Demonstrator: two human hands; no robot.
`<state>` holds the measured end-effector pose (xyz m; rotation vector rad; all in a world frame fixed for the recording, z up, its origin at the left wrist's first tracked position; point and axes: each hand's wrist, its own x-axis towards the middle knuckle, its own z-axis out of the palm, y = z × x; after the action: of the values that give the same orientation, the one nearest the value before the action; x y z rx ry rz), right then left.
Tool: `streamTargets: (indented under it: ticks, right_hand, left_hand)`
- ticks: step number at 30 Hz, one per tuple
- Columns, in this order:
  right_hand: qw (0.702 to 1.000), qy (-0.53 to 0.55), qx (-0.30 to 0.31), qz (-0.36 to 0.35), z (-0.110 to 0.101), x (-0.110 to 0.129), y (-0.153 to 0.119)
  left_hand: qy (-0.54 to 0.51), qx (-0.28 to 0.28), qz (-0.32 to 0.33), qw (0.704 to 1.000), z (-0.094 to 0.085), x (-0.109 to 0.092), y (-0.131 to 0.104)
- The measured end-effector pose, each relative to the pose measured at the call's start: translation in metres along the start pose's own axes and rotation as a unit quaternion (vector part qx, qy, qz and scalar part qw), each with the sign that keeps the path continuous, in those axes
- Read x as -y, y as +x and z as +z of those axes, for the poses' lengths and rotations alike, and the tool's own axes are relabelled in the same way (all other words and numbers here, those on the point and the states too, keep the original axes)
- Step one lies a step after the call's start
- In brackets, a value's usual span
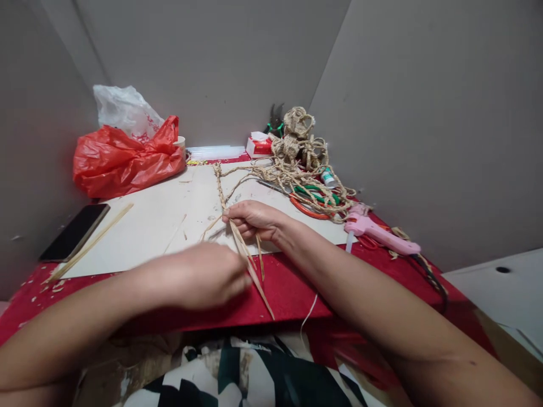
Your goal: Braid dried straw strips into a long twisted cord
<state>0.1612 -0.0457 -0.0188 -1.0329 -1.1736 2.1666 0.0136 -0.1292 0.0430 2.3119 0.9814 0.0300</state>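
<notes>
A thin braid of dry straw-coloured plant strips (pixel 221 191) runs down the white board, and my right hand (pixel 253 219) pinches its lower end. Loose flat strips (pixel 259 281) fan out below that pinch, over the red cloth. My left hand (pixel 218 274) is beside these strips, curled and smeared by motion. Its fingertips are too blurred to show whether it grips a strip. Another thin braided cord trails from the board toward a tangle of braided cord (pixel 292 172) on the right.
Scissors with orange handles (pixel 307 209), green-handled pliers (pixel 316 193) and a pink glue gun (pixel 382 232) lie at right. A red plastic bag (pixel 127 161) stands at back left, a phone (pixel 75 233) below it. Grey panels enclose the table (pixel 280 299).
</notes>
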Motion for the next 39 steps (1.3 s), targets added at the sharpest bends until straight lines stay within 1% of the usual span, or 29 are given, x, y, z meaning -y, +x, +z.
streamTargets:
  ticks: [1,2,3,4,5,6,7,8,9,11,15,17,19,21,23,24,26,27,29,31,35,39]
  right_hand:
    - [1.0,-0.001,0.002,-0.002,-0.001,0.0,0.0]
    - [1.0,-0.003,0.004,-0.004,-0.001,0.001,0.0]
    - [1.0,-0.006,0.006,-0.007,-0.002,0.001,0.0]
    - [1.0,-0.008,0.007,-0.009,-0.002,0.002,0.0]
    - [1.0,-0.01,0.008,-0.013,-0.003,0.002,-0.001]
    - [1.0,-0.011,0.006,-0.018,-0.003,0.003,-0.001]
    - [1.0,-0.013,0.004,-0.022,-0.004,0.003,-0.001]
    - [1.0,-0.014,0.001,-0.026,-0.004,0.003,-0.001]
    - [0.999,-0.015,-0.003,-0.03,-0.004,0.003,-0.001]
    - [0.999,-0.019,-0.008,-0.033,-0.003,0.003,-0.001]
    - [0.999,-0.031,-0.013,-0.035,-0.002,0.002,-0.002]
    - [0.999,-0.036,-0.012,-0.037,-0.002,0.002,-0.002]
    - [0.998,-0.038,-0.011,-0.042,-0.003,0.002,-0.002]
    - [0.998,-0.041,-0.01,-0.048,-0.003,0.001,-0.001]
    - [0.998,-0.045,-0.01,-0.053,-0.003,0.0,0.0]
    - [0.997,-0.048,-0.009,-0.054,-0.003,0.0,0.001]
    - [0.997,-0.051,-0.005,-0.055,-0.003,-0.001,0.002]
    - [0.997,-0.053,-0.003,-0.056,-0.003,-0.002,0.002]
    - [0.997,-0.054,0.0,-0.058,-0.003,-0.002,0.002]
    - [0.997,-0.056,0.003,-0.06,-0.003,-0.002,0.002]
    - [0.996,-0.058,0.014,-0.062,-0.004,-0.002,0.001]
    - [0.996,-0.062,0.015,-0.062,-0.006,-0.001,0.002]
  left_hand:
    - [0.031,-0.005,-0.008,0.999,-0.013,0.009,0.003]
    - [0.05,-0.046,-0.035,0.997,-0.026,0.022,0.007]
    - [0.069,-0.095,-0.086,0.989,-0.037,0.037,0.01]
    - [0.092,-0.139,-0.131,0.977,-0.045,0.054,0.013]
    - [0.122,-0.171,-0.173,0.962,-0.051,0.072,0.015]
    - [0.159,-0.19,-0.213,0.945,-0.054,0.089,0.016]
    - [0.188,-0.194,-0.244,0.931,-0.054,0.104,0.016]
    - [0.199,-0.182,-0.263,0.926,-0.053,0.117,0.015]
    - [0.201,-0.165,-0.268,0.927,-0.05,0.126,0.014]
    - [0.201,-0.147,-0.267,0.931,-0.041,0.136,0.012]
    - [0.216,-0.153,-0.273,0.925,-0.032,0.131,0.01]
    - [0.208,-0.166,-0.266,0.926,-0.031,0.128,0.009]
    - [0.177,-0.189,-0.25,0.933,-0.033,0.125,0.007]
    - [0.108,-0.205,-0.226,0.946,-0.035,0.12,0.006]
    - [-0.025,-0.212,-0.192,0.958,-0.036,0.112,0.005]
    - [-0.108,-0.208,-0.174,0.956,-0.036,0.107,0.005]
    - [-0.258,-0.192,-0.148,0.935,-0.033,0.095,0.008]
    - [-0.309,-0.184,-0.141,0.922,-0.031,0.09,0.011]
    - [-0.362,-0.176,-0.139,0.905,-0.024,0.081,0.019]
    - [-0.39,-0.175,-0.141,0.893,-0.017,0.077,0.028]
    - [-0.43,-0.172,-0.14,0.875,-0.005,0.075,0.042]
    - [-0.408,-0.187,-0.156,0.88,-0.001,0.074,0.045]
